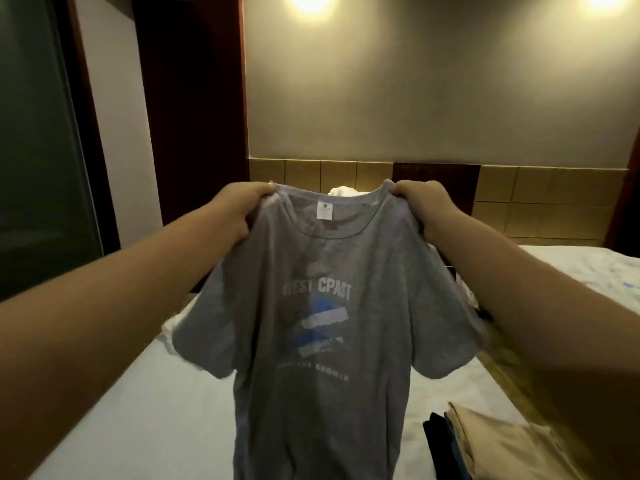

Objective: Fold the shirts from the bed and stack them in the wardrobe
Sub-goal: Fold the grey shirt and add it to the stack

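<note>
A grey T-shirt point(322, 341) with white lettering and a blue-and-white print hangs unfolded in front of me, above the bed point(145, 403). My left hand point(242, 211) grips its left shoulder and my right hand point(422, 206) grips its right shoulder, both near the collar. The hem drops out of view at the bottom. A stack of folded clothes point(491, 441), beige on top with dark pieces beside it, lies on the bed at the lower right.
The bed has a white sheet. White fabric point(343, 191) shows behind the collar near the tiled headboard point(540, 199). A dark wooden panel point(194, 109) and a dark green glass door point(38, 143) stand at the left.
</note>
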The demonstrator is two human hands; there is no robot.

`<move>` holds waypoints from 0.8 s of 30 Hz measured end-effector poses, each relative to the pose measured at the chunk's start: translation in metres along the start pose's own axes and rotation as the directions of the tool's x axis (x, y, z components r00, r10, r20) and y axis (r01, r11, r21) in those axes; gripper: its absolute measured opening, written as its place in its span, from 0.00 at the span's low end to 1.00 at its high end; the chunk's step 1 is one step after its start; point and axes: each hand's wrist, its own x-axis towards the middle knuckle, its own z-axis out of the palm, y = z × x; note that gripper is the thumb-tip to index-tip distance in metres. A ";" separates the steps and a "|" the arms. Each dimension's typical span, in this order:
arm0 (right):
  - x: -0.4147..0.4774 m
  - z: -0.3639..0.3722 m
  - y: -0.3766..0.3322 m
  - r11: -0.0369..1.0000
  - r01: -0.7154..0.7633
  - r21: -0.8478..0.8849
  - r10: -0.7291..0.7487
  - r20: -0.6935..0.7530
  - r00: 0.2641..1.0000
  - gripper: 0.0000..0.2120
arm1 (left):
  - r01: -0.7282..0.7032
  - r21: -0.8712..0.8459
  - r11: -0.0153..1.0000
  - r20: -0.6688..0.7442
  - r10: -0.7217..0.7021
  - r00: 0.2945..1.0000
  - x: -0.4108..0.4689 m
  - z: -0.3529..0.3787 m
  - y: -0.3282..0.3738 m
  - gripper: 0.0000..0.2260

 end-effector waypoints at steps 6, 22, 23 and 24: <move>-0.056 0.052 0.017 0.987 0.155 -0.042 -0.152 0.074 0.986 0.08 | -0.072 -0.073 0.995 0.146 0.082 0.986 -0.031 0.037 -0.032 0.05; -0.114 0.085 0.051 0.944 0.328 0.022 -0.328 -0.010 0.945 0.09 | -0.371 0.191 0.909 0.085 0.361 0.929 -0.037 0.033 -0.079 0.11; -0.113 0.085 0.051 0.948 0.318 0.030 -0.318 0.014 0.948 0.09 | -0.362 0.161 0.918 0.127 0.345 0.930 -0.037 0.031 -0.079 0.12; -0.113 0.084 0.051 0.953 0.299 0.054 -0.301 0.036 0.953 0.10 | -0.358 0.137 0.924 0.174 0.333 0.927 -0.037 0.030 -0.079 0.12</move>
